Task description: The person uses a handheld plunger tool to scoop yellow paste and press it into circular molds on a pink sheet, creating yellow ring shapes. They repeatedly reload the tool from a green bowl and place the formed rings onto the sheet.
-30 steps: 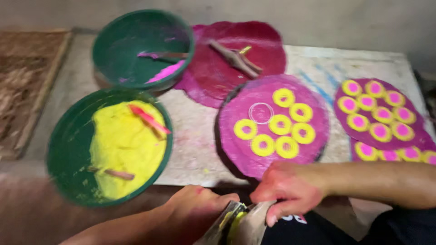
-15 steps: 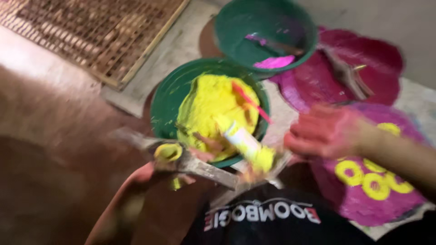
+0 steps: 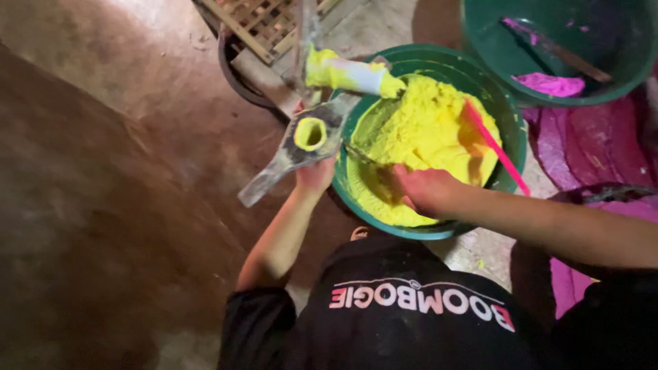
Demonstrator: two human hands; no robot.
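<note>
**Right hand now in the yellow powder, mould tool raised at the bowl rim**

Your left hand (image 3: 315, 175) sits at 9 o'clock of the green bowl (image 3: 510, 130), grip clamped on a grey metal mould tool (image 3: 301, 147). The tool's ring opening, caked yellow, faces up; its flat handle points out toward 7 o'clock. Half a second ago you held the tool lower, in front of your chest; it is now up at the bowl's rim.

The yellow-stained white cylinder (image 3: 349, 72) lies at the bowl's 10 o'clock edge, touching the powder heap.

Your right hand (image 3: 425, 190) was in the air at 3 o'clock of the bowl; it now presses into the yellow powder (image 3: 425, 120) at 6 o'clock. Fingers are buried, so I cannot tell whether that grip is apart or together.

A pink stick (image 3: 497, 147) leans in the powder toward 4 o'clock. A second green bowl (image 3: 480, 41) with pink powder (image 3: 552, 84) sits at 1 o'clock.
</note>
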